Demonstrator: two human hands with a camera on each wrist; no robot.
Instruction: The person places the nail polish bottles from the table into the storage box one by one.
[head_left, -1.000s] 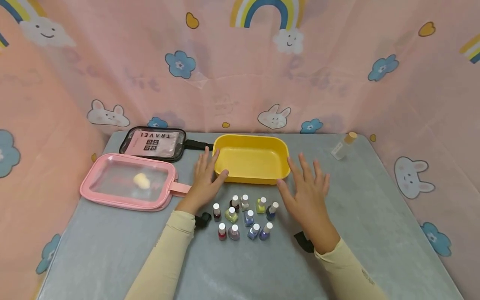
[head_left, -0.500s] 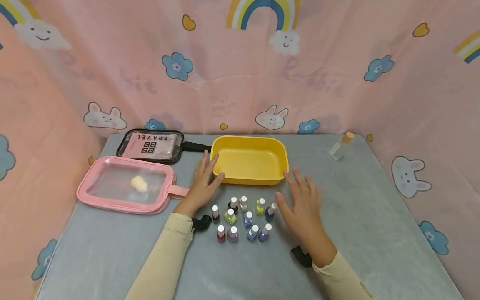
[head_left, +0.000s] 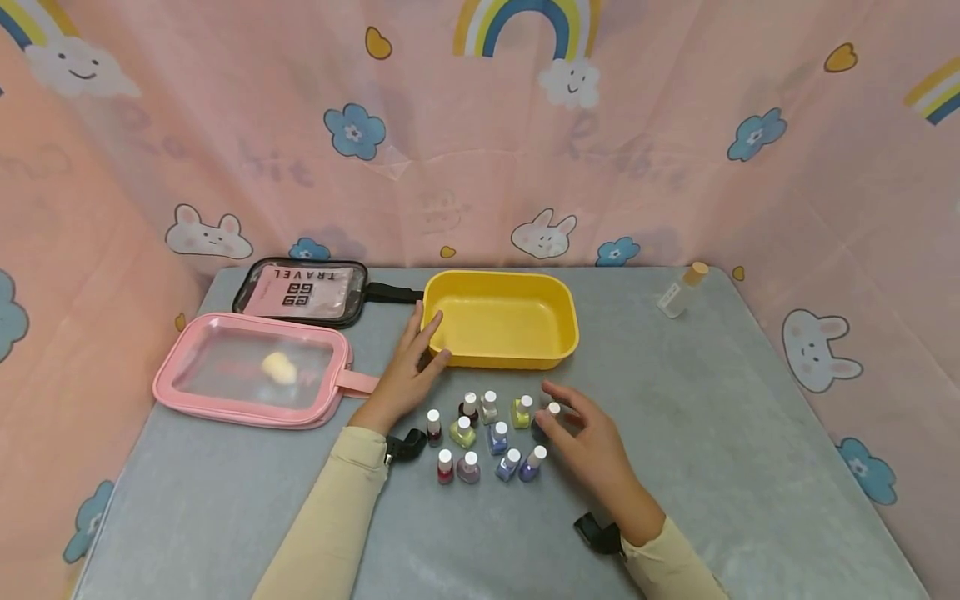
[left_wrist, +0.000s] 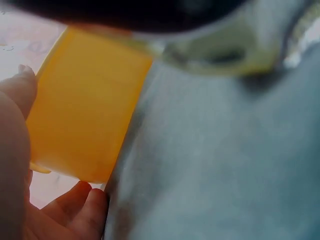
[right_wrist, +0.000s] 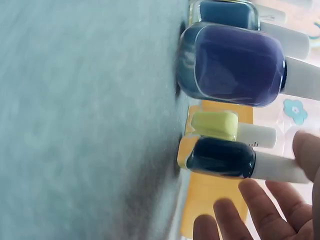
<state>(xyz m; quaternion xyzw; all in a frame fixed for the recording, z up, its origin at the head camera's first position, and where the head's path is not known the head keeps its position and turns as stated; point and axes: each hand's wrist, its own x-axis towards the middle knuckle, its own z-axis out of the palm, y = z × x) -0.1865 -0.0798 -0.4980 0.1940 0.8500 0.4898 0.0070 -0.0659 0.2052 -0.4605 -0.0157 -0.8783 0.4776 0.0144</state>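
Observation:
My left hand (head_left: 403,379) rests against the left end of a yellow plastic basin (head_left: 501,362), its fingers fairly straight and the thumb by the near corner. The left wrist view shows the fingers (left_wrist: 80,207) along the basin's end wall. My right hand (head_left: 600,454) is round a dark blue nail polish bottle (right_wrist: 220,157) with a white cap, thumb and fingers apart on either side. Several other nail polish bottles stand upright before the basin, among them a purple one (right_wrist: 237,65), a yellow-green one (head_left: 521,414) and a red one (head_left: 445,471).
A pink clear-topped pouch (head_left: 247,412) and a black-edged travel pouch (head_left: 300,292) lie to the left. At the back right stands a frosted bottle with a wooden-looking cap (head_left: 678,293). A pink patterned curtain (head_left: 450,167) borders the grey table (head_left: 750,467).
My right hand has moved from beside the basin's right end, back toward me and left, to the dark blue bottle. The left hand has stayed at the basin's left end.

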